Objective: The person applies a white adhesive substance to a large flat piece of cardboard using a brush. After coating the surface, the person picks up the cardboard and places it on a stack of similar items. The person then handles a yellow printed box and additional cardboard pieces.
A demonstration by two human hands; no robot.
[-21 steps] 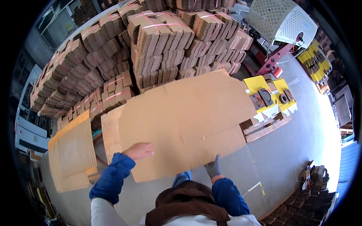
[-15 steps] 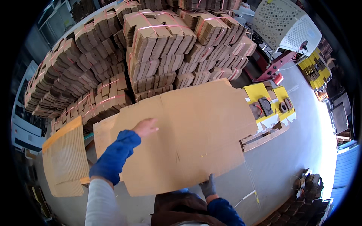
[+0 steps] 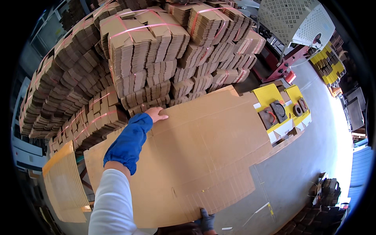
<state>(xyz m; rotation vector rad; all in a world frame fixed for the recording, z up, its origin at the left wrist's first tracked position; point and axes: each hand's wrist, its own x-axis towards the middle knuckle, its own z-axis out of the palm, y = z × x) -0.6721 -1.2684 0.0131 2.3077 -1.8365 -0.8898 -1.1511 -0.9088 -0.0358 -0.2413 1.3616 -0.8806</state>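
A large brown cardboard sheet with crease lines and a stepped right edge lies across the middle in front of me. At its far edge rests my left hand, bare below a blue sleeve cover, fingers stretched out over the board. My right hand, in a grey glove, is closed on the near edge with its thumb on top; its other fingers are hidden under the sheet.
Strapped bundles of flat cardboard are stacked high beyond the sheet. A ribbed sheet stands at left. Yellow-topped stacks with dark metal pieces are at right, near a machine with a perforated white cover.
My left hand has moved from above the sheet to its far edge. The sheet has shifted nearer to me, and its creased near-right part now shows. My right hand stays at the near edge.
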